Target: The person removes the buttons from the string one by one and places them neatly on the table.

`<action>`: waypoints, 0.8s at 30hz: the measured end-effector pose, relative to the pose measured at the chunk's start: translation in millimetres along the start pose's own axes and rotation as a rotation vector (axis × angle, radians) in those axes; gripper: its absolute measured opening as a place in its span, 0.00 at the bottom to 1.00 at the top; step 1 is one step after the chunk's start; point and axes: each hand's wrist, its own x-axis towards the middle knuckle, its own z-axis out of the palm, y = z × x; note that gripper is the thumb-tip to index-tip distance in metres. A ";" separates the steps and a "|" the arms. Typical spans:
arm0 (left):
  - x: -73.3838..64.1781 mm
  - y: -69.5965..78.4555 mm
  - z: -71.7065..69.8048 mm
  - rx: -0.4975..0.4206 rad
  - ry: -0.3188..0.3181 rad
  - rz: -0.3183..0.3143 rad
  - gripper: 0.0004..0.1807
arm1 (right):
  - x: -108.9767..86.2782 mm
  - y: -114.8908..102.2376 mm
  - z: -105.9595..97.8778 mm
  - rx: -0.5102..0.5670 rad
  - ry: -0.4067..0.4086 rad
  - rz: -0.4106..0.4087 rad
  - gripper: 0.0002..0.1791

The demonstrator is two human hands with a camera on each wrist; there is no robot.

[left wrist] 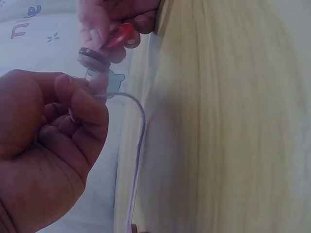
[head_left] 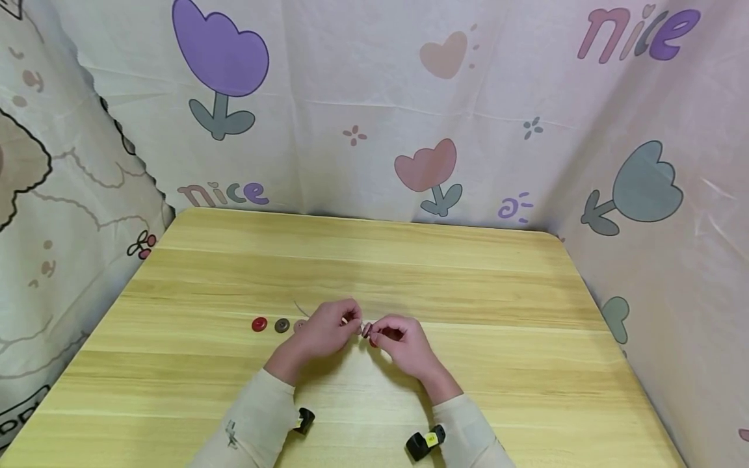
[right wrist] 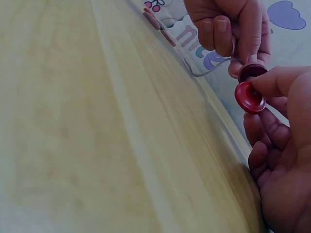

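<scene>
My left hand (head_left: 333,328) pinches a pale string (left wrist: 142,121) between thumb and fingertips, and the string trails from them in a loose curve. A pale pinkish piece sits at those fingertips in the left wrist view. Just beyond, dark buttons (left wrist: 94,59) stand stacked face to face between the two hands. My right hand (head_left: 406,344) pinches a glossy red button (right wrist: 250,98) with its thumb and fingers. A dark red button (right wrist: 252,71) lies right behind it, close to the left fingertips. Both hands are held near each other above the wooden table (head_left: 497,377).
Left of the left hand, a red button (head_left: 259,324), a dark grey-brown button (head_left: 282,325) and a pink button (head_left: 300,325) lie in a row on the table. Printed fabric (head_left: 351,65) hangs behind the table's far edge and along both sides.
</scene>
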 end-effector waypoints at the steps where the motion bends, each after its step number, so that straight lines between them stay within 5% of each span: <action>1: -0.1 0.1 0.8 0.001 -0.006 0.004 0.06 | 0.0 -0.2 -0.2 -0.001 0.004 -0.002 0.04; 13: -1.2 1.3 4.6 -0.058 -0.035 -0.044 0.11 | -0.5 0.0 -2.3 0.023 0.018 0.011 0.03; 24: -3.2 1.9 5.3 -0.063 -0.039 0.020 0.14 | -1.0 -1.7 -1.4 0.031 0.037 0.075 0.05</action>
